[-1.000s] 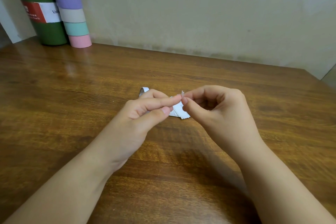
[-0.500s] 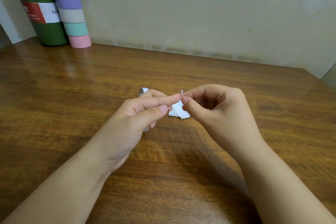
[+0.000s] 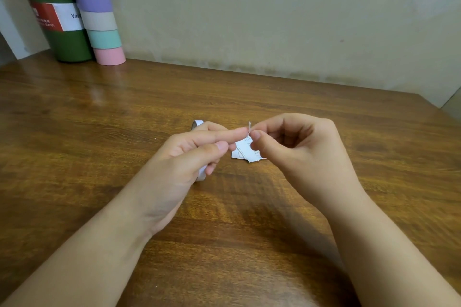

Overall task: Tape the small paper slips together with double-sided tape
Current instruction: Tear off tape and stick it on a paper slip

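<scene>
A small pile of white paper slips [image 3: 245, 151] lies on the wooden table [image 3: 324, 132], partly hidden behind my fingertips. My left hand [image 3: 189, 154] holds the white double-sided tape roll [image 3: 200, 173], whose rim also peeks out above my fingers. My right hand [image 3: 294, 147] pinches a tiny white tape end [image 3: 249, 126] between thumb and forefinger, right at my left forefinger's tip. Both hands hover just above the slips.
A dark green flask [image 3: 53, 15] with a red and white label stands at the back left corner. Beside it rises a stack of pastel tape rolls [image 3: 96, 11]. A wall runs along the table's far edge.
My left hand has shifted slightly, so more of the tape roll shows below its fingers. The right hand keeps its pinch at about the same spot.
</scene>
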{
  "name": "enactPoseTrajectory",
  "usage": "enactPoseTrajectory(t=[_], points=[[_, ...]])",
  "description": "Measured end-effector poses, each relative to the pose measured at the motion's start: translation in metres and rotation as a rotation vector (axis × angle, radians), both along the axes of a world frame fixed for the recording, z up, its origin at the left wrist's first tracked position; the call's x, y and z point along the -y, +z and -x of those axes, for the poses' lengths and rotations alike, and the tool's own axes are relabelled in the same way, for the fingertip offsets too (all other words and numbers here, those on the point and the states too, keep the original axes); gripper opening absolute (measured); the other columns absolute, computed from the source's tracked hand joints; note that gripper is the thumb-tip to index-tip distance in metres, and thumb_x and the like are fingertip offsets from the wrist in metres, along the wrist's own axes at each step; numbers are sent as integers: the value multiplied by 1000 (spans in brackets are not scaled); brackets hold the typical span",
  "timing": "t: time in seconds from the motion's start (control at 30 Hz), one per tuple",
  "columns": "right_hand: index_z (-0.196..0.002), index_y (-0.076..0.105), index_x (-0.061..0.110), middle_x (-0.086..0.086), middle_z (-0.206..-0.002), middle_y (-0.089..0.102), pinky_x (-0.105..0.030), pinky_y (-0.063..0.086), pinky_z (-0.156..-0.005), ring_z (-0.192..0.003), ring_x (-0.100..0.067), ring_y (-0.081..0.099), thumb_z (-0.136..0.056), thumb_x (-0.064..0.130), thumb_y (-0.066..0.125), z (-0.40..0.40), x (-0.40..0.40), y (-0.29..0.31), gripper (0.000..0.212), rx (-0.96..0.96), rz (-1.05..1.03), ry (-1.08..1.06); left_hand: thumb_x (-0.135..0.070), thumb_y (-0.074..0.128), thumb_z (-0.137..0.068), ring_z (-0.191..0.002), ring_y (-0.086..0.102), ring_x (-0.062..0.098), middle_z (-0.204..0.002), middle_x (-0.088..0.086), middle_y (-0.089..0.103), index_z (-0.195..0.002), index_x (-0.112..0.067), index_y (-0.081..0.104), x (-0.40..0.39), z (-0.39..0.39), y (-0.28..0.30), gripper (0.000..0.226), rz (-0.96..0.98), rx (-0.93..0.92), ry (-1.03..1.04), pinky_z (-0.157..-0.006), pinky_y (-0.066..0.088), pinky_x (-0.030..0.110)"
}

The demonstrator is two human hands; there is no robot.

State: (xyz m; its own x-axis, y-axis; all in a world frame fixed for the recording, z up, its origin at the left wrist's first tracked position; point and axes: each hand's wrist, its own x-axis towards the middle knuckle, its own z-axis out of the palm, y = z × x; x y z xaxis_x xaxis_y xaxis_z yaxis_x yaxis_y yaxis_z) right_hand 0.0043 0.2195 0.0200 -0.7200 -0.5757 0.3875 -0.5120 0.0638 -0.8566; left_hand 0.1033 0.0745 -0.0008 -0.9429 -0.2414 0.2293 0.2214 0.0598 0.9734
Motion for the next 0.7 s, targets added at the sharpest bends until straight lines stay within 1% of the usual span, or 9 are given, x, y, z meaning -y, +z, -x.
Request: enactPoseTrajectory(t=[0.1, 0.17, 0.27, 0.33, 0.4, 0.5, 0.53, 0.6, 0.7], points=[[-71, 73, 18, -2, -67, 70, -15, 44, -53, -57, -4, 56, -81, 12, 71, 0, 0, 1, 12, 18, 10, 6, -22, 51, -81, -75, 50, -1, -89, -9, 54, -100, -30, 75, 0, 0, 0, 32, 3, -5, 0, -72, 30, 31], [-72, 73, 15, 0, -63, 68, -12, 41, -52, -54, 0, 54, -80, 14, 72, 0, 1, 1, 8, 25, 12, 12, -23, 51, -81, -77, 48, 1, -89, -11, 55, -102, -32, 74, -1, 0, -1, 33, 35, -9, 6, -73, 29, 35], [-72, 73, 12, 5, -57, 64, -9, 36, -50, -50, 3, 49, -79, 17, 74, 0, 1, 0, 9, 23, 13, 4, -22, 51, -81, -80, 48, 1, -88, -14, 56, -104, -34, 72, -2, 1, -1, 34, 66, -23, 5, -73, 31, 34], [-72, 73, 13, 1, -60, 66, -10, 38, -51, -53, 1, 51, -79, 18, 74, 0, 1, 0, 8, 18, 5, 3, -23, 52, -80, -81, 45, 7, -89, -14, 56, -102, -36, 73, -2, 1, -2, 33, 63, -20, 7, -74, 30, 36], [-73, 74, 15, 0, -65, 69, -12, 40, -53, -55, 0, 54, -80, 18, 73, 0, 0, 0, 8, 14, 3, 8, -28, 58, -78, -82, 40, 15, -90, -13, 55, -101, -37, 73, -1, 1, -2, 30, 64, -23, 5, -75, 29, 38], [-74, 74, 15, 3, -60, 67, -10, 39, -52, -52, 1, 53, -81, 15, 72, -1, 0, 0, 8, -16, 5, 2, -39, 56, -73, -82, 37, 19, -92, -13, 55, -102, -38, 73, -1, 1, -2, 33, 57, -34, -1, -74, 28, 39], [-74, 74, 14, 6, -57, 65, -8, 37, -52, -50, 1, 52, -82, 14, 73, -1, 0, -1, 7, -44, 1, -9, -40, 56, -73, -82, 37, 19, -92, -12, 55, -101, -38, 73, -1, 1, -2, 33, 57, -36, 1, -74, 28, 39], [-74, 74, 13, 10, -55, 64, -6, 36, -52, -50, 2, 52, -81, 11, 73, -2, 1, -2, 8, -102, -6, -38, -33, 57, -76, -81, 36, 21, -91, -12, 55, -100, -38, 73, -1, 1, -2, 30, 62, -35, 11, -74, 28, 39], [-72, 72, 15, 11, -56, 65, -6, 37, -53, -52, 2, 54, -80, 8, 71, -3, 1, -4, 11, -168, -11, -87, -25, 51, -81, -80, 36, 21, -90, -12, 55, -99, -36, 74, -1, 1, -1, 32, 65, -23, 39, -74, 28, 40]])
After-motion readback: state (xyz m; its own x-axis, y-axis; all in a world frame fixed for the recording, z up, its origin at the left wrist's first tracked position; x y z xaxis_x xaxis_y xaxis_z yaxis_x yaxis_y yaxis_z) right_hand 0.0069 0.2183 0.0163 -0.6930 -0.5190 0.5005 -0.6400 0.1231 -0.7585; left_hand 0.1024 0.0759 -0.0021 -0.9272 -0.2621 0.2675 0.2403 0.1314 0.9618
